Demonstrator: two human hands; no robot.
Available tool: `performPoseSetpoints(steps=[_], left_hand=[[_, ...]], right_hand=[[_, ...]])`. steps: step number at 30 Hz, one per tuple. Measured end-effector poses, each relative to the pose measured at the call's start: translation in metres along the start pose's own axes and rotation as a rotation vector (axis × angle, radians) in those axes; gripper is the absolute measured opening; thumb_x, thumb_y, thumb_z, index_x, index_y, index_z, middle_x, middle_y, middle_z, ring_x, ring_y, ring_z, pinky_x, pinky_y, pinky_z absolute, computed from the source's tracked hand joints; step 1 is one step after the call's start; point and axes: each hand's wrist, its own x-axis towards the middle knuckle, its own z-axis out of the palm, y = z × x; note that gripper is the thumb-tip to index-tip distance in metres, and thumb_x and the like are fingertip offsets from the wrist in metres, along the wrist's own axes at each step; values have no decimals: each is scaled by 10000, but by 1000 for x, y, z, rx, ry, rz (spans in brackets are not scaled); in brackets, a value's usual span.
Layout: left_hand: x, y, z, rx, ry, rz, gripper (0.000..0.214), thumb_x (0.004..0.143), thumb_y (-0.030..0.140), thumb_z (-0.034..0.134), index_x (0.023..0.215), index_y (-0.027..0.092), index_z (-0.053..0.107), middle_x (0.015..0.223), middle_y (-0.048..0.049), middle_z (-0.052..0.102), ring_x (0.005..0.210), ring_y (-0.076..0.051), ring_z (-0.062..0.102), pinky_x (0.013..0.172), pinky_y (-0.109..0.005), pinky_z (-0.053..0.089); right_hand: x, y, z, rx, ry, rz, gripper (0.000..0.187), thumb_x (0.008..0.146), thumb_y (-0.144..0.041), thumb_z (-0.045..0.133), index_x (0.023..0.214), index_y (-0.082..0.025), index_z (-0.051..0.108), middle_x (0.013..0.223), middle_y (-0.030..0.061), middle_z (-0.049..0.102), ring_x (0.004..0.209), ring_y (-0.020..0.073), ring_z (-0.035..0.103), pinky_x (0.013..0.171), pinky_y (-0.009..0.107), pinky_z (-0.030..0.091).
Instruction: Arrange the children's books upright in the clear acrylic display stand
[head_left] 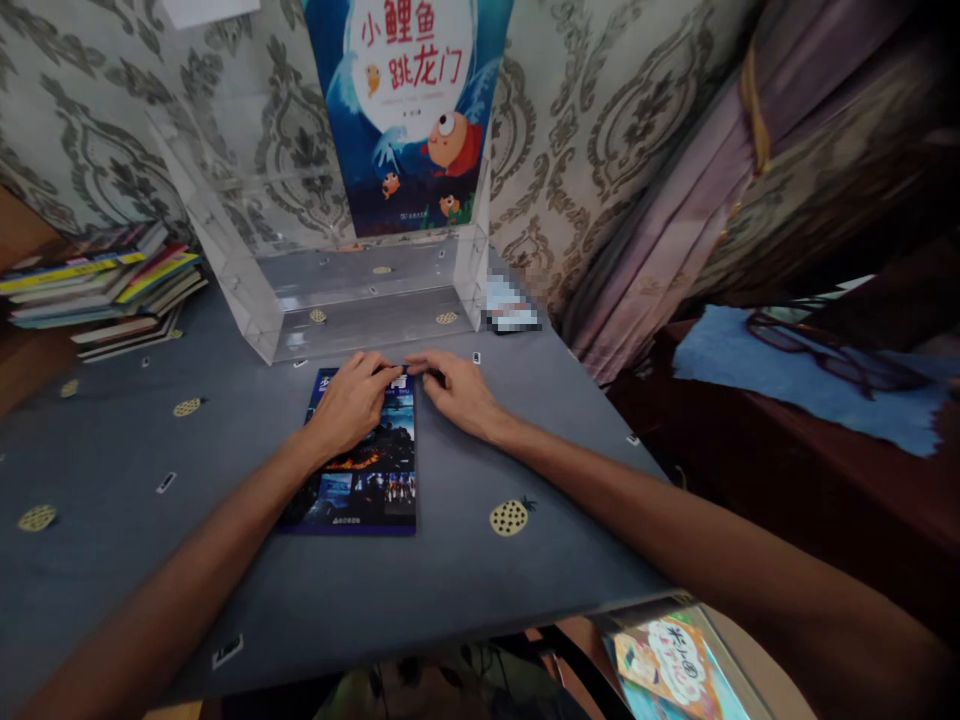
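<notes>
So I'm watching remotely, and the grey table [465, 595] is filling most of my view. A clear rack [255, 310] is standing at the back, just beyond both hands, so it's blocking forward moves. A fish-covered picture book [416, 150] is standing upright at its right half, and a messy book pile [112, 285] is sitting off to the left. Some pixelated item [511, 302] is lying just beside the rack's right end. Edge-wise, the table's front one is running well below the dark book [367, 485], and I'm getting decent room there plus on either side. That book is lying flat under the left hand [352, 395], fingers stretching loosely over its top part, gripping nothing. The right hand [457, 395] is sitting by its top right corner, fingers half curled, thumb apart, pinching nothing; can't tell if the tips are touching the cover.
</notes>
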Motion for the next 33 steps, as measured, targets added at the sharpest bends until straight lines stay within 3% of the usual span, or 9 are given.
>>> performPoseSetpoints(steps=[3, 10, 16, 20, 27, 33], left_hand=[[-1, -2, 2, 7, 6, 18, 426, 947, 78, 371, 1245, 183, 657, 1111, -96, 643, 975, -244, 540, 906, -411, 490], [-2, -5, 6, -10, 14, 63, 427, 942, 52, 389, 1266, 164, 645, 1201, -94, 666, 1050, -257, 540, 935, -425, 489], [-3, -6, 8, -4, 46, 72, 451, 926, 35, 406, 1282, 182, 640, 1198, -89, 674, 1045, -250, 550, 923, -421, 496], [-3, -5, 8, 10, 39, 61, 419, 941, 51, 402, 1260, 166, 648, 1211, -94, 674, 1045, -254, 546, 917, -422, 495], [-2, -1, 6, 47, -8, 55, 391, 954, 64, 395, 1261, 120, 631, 1206, -108, 667, 1049, -269, 530, 925, -430, 485], [-3, -3, 6, 14, -2, 47, 435, 938, 47, 401, 1298, 155, 619, 1259, -88, 659, 1087, -265, 525, 930, -426, 479]], right_hand=[[3, 2, -2, 86, 7, 96, 456, 842, -27, 457, 1245, -169, 617, 1027, 51, 774, 786, 169, 652, 818, 331, 493], [2, 4, -1, 85, 29, 77, 450, 833, -30, 454, 1235, -169, 602, 1042, 57, 774, 802, 176, 663, 834, 354, 499], [-1, 8, 2, -38, 28, -75, 479, 827, -2, 456, 1245, -187, 600, 1126, 63, 749, 1055, 211, 652, 975, 416, 483], [-2, 8, 2, -128, 1, -141, 495, 818, 9, 451, 1244, -186, 610, 1155, 76, 733, 1108, 232, 636, 998, 443, 488], [-2, 6, 3, -171, -24, -144, 531, 808, 15, 445, 1285, -165, 591, 1165, 91, 725, 1121, 245, 631, 985, 449, 512], [-2, 5, 4, -145, 5, -119, 515, 828, 1, 441, 1297, -163, 578, 1164, 82, 738, 1125, 245, 641, 1011, 464, 498]])
